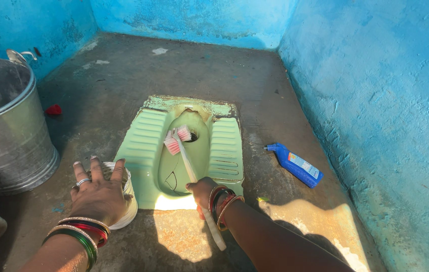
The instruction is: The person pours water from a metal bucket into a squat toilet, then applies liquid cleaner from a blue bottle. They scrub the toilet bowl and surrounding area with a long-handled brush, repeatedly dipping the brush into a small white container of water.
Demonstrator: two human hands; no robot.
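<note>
A pale green squat toilet pan is set into the concrete floor. My right hand grips the long white handle of a brush; its pink and white bristles rest inside the bowl near the drain hole. My left hand lies palm down with fingers spread on the top of a small white container just left of the pan. Both wrists wear coloured bangles.
A large metal bucket stands at the left. A blue cleaner bottle lies on its side right of the pan. A small red object sits near the left wall. Blue painted walls close in the space.
</note>
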